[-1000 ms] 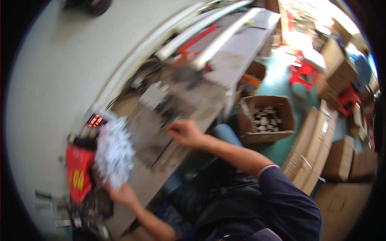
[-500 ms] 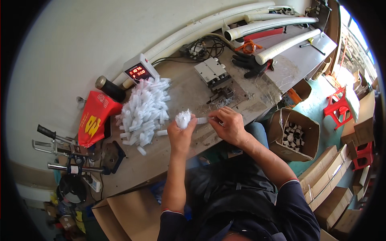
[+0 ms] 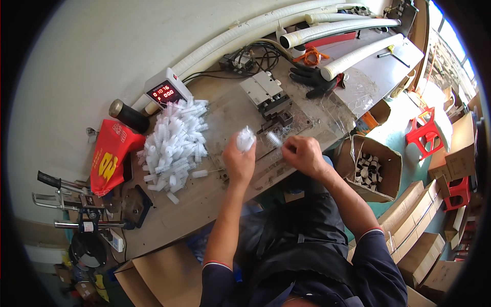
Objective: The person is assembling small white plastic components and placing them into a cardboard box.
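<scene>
My left hand point(image 3: 239, 162) is closed round a bunched white plastic wad point(image 3: 246, 139) that sticks up above the fist; I cannot make out its exact kind. A small white ribbed plastic piece point(image 3: 274, 138), slightly blurred, points up and left from the pinched fingers of my right hand point(image 3: 306, 155). Both hands are over the front part of the workbench point(image 3: 215, 199). Just beyond them stands a small grey metal machine point(image 3: 266, 92) with clear scraps about its base. Left of my hands lies a large heap of similar white ribbed pieces point(image 3: 174, 135).
A counter box with red digits point(image 3: 166, 92), a dark flask point(image 3: 128, 116) and a red bag point(image 3: 115, 156) stand behind and left of the heap. White pipes point(image 3: 363, 56) and a black glove point(image 3: 314, 79) lie at the back right. A carton of white rings point(image 3: 376, 187) stands at right.
Both hands have shifted right in the picture. The ribbed piece, level between my hands before, now tilts up from my right hand, apart from the left. The view has moved slightly.
</scene>
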`<act>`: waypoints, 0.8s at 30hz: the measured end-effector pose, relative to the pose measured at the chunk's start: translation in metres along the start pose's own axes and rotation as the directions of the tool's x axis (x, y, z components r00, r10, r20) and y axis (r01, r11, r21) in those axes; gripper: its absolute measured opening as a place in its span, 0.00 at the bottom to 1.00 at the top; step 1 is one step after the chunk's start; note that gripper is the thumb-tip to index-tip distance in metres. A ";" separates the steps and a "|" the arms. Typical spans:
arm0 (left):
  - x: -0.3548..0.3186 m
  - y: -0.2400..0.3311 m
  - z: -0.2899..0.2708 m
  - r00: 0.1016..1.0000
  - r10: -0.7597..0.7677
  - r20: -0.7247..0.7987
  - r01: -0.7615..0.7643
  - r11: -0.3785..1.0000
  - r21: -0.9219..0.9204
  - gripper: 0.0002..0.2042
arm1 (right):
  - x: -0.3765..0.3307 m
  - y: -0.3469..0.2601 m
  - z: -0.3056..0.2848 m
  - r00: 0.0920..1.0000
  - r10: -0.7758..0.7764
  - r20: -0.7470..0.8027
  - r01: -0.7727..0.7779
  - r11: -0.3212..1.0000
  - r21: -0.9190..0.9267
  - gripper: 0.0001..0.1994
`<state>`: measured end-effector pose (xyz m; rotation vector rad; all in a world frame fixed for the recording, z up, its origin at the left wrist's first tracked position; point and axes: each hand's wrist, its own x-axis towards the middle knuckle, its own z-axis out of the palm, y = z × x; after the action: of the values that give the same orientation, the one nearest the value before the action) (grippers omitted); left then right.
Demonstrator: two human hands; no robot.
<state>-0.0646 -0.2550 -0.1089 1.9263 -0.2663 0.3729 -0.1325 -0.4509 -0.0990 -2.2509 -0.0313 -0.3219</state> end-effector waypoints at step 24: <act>0.001 -0.014 0.011 0.982 0.165 -0.091 -0.159 0.985 0.067 0.08 | 0.032 0.012 0.028 0.934 0.179 -0.311 -0.221 0.969 -0.106 0.09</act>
<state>-0.0576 -0.2595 -0.1245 1.9435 -0.3532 0.5864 -0.0943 -0.4403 -0.1178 -2.2945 0.3905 -0.5652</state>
